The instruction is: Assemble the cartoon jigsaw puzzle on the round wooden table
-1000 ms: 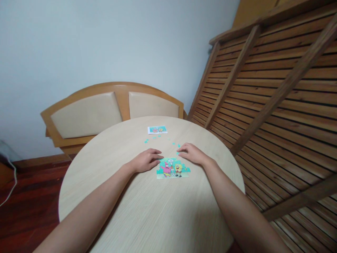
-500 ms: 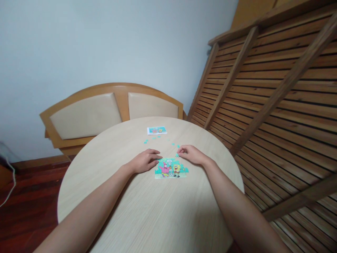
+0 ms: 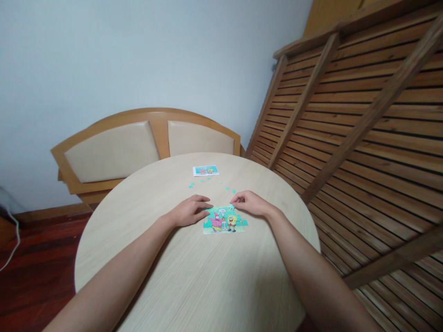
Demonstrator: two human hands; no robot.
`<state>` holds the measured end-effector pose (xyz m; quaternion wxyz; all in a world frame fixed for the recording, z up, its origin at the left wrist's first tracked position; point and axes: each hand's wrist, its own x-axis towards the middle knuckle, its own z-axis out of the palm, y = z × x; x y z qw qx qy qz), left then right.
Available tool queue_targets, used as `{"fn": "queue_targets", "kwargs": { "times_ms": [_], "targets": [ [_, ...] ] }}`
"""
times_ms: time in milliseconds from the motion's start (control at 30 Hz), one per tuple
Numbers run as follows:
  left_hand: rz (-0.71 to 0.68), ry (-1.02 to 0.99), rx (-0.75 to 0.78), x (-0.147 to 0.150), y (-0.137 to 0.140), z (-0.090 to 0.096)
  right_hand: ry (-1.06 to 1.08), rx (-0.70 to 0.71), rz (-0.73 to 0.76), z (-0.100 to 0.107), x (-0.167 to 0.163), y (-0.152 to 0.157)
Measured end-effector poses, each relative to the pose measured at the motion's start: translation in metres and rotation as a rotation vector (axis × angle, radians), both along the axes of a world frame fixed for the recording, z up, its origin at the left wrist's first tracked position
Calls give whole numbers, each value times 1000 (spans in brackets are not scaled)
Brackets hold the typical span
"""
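Observation:
A partly assembled jigsaw puzzle (image 3: 221, 222) with cartoon figures on a turquoise ground lies flat on the table. My left hand (image 3: 190, 210) rests at its left edge, fingers stretched out over the upper left corner. Between the thumb and fingertips of my right hand (image 3: 249, 203) is a small turquoise puzzle piece (image 3: 231, 207), right at the puzzle's upper edge. Whether that piece touches the others, I cannot tell. Several loose turquoise pieces (image 3: 191, 185) are scattered beyond both hands.
A picture card or booklet (image 3: 206, 171) with the same cartoon scene lies at the far side of the round wooden table (image 3: 194, 276). Behind it stands a padded headboard (image 3: 159, 133) against the wall. A slatted wooden frame (image 3: 346, 138) leans on the right.
My right hand has shifted slightly left, bringing the puzzle piece to the upper edge of the puzzle. My left hand has stayed in place.

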<state>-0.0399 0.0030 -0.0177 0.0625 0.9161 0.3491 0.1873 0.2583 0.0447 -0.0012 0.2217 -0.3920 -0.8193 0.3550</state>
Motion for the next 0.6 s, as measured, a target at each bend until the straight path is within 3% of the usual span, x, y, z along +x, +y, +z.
{"fn": "queue_targets", "kwargs": {
  "times_ms": [600],
  "targets": [
    [1,-5,-17,2,-3,5,-13,34,9,-1,0,-2]
  ]
}}
